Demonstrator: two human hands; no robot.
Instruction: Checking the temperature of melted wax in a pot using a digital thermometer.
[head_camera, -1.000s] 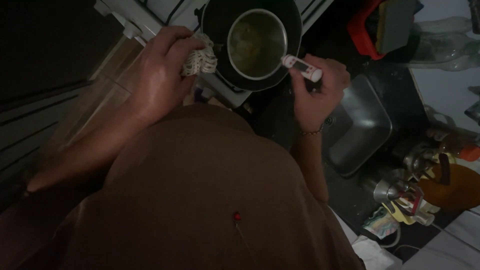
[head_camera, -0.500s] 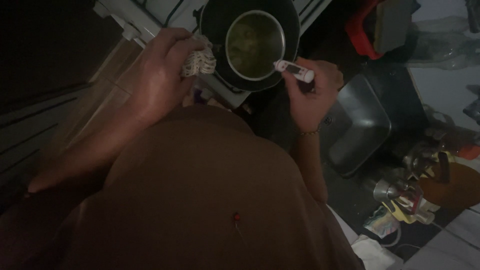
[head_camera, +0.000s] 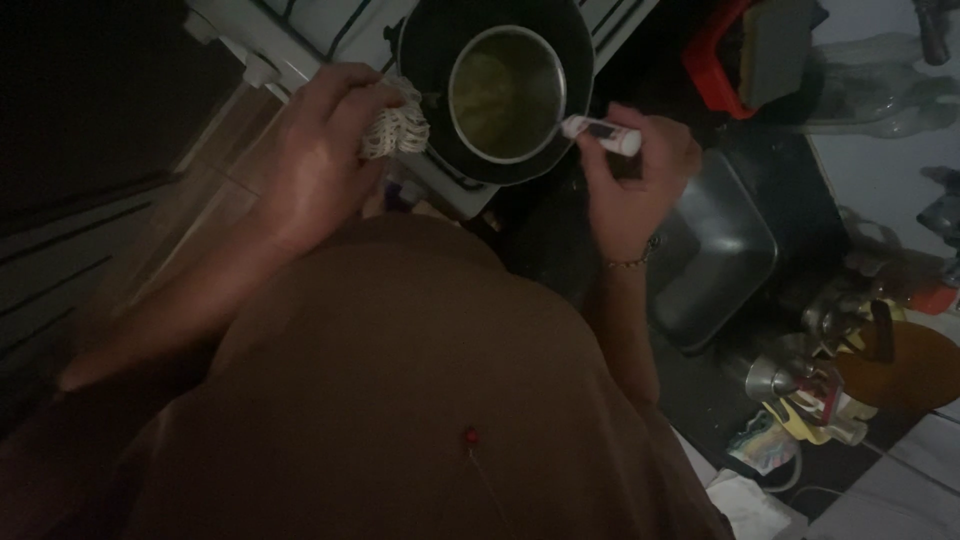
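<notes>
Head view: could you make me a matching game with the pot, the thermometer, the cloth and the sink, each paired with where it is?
Things:
1. pot
2. thermometer
3. cloth
4. sink

Places:
a. in the left hand
b. on the stove
c. right of the stove, in the dark counter
d. in the right hand

Pairs: 1-b, 2-d, 3-a, 4-c

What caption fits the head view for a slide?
Left hand grips a pot handle with white cloth; right hand holds a thermometer at the pot.
</notes>
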